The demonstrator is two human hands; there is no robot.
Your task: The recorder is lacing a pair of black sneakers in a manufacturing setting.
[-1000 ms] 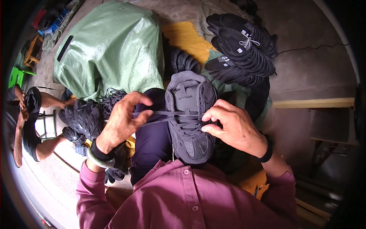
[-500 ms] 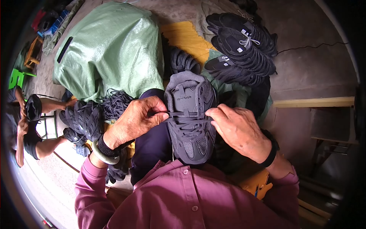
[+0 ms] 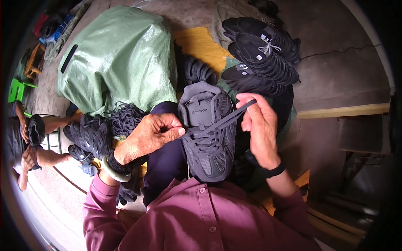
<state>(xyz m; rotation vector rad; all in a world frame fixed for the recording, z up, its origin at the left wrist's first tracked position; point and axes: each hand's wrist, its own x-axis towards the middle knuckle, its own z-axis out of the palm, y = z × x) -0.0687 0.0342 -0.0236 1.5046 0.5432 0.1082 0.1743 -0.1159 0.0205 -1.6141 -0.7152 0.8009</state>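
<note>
I'm pinching the lace (image 3: 238,112) with my left grip (image 3: 153,134) at the left edge of the shoe (image 3: 200,119), lying toe-bodyward between; my right grip (image 3: 262,129), farther off, is holding lace slanting up-right.

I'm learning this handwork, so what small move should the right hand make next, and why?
Probably the right hand should draw the flat dark-grey lace gently outward: it stretches diagonally from the dark-grey mesh shoe up to that hand, raised off the upper, while the left hand sits at the shoe's left edge, seemingly pinching lace there.
</note>
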